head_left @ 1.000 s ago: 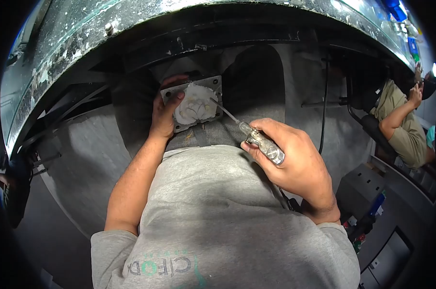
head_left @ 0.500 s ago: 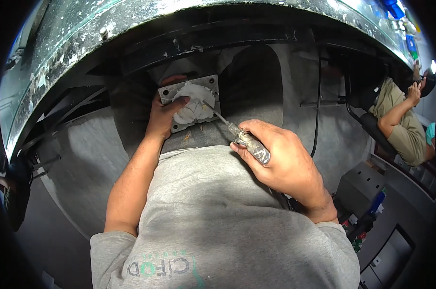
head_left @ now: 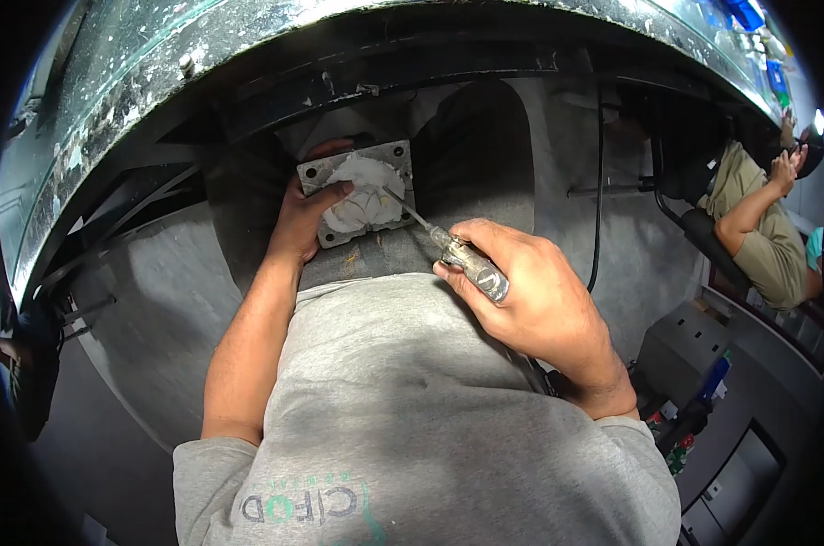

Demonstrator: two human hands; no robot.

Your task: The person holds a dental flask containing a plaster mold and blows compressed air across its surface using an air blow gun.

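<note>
My left hand [head_left: 304,214] grips the left side of a square metal plate [head_left: 316,172] with holes at its corners, held over my lap. White, paste-like material [head_left: 362,211] covers the middle of the plate, and my left thumb lies on it. In my right hand [head_left: 521,282] is the worn, stained handle of a screwdriver-like tool [head_left: 469,265]. Its thin metal shaft points up and left, with the tip at the white material's right part. Whether the tip presses into the material is too small to tell.
A paint-spattered table edge [head_left: 248,47] curves across the top, above my knees. A seated person [head_left: 759,214] in a chair is at the right. Below that person stands a grey box [head_left: 689,337]. Part of another person [head_left: 30,364] shows at the far left.
The plate has shifted slightly left with my left hand. My right hand and the tool have moved left, and the tool's tip lies farther in over the white material than a second ago.
</note>
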